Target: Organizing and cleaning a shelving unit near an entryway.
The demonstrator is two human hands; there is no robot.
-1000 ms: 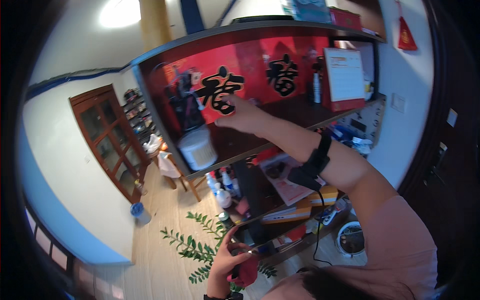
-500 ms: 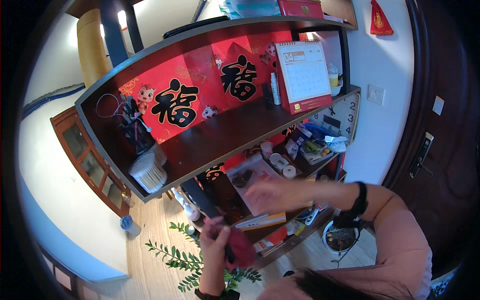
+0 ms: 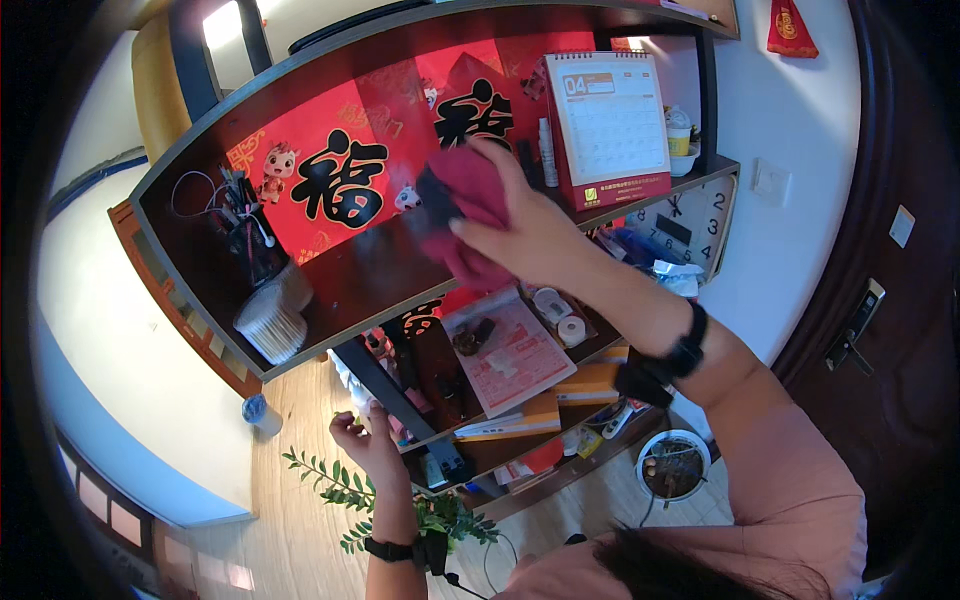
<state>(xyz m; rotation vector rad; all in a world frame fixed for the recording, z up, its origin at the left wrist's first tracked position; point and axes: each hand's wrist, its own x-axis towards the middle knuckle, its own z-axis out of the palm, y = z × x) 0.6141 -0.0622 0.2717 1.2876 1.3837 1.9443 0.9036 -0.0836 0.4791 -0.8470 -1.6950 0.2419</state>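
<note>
My right hand [image 3: 505,225] grips a bunched maroon cloth [image 3: 465,190] with a dark patch on its left side. It is held up in front of the middle shelf [image 3: 400,255], slightly blurred. Whether the cloth touches the shelf board, I cannot tell. Lower on the left, my left hand [image 3: 368,445] is raised beside the dark shelf post [image 3: 375,385], its fingers loosely bent and apart, with nothing seen in them. Behind the cloth, red paper [image 3: 400,120] with large black characters lines the shelf back.
A desk calendar [image 3: 612,130] and a slim spray bottle [image 3: 547,152] stand right of the cloth. A pen holder [image 3: 255,250] and a tub of cotton swabs [image 3: 270,325] fill the shelf's left end. Below are papers [image 3: 510,355], a leafy plant [image 3: 345,490] and a pot [image 3: 673,467].
The maroon cloth has passed from my left hand to my right, which has risen with it to the middle shelf. My left hand has moved a little left, without the cloth.
</note>
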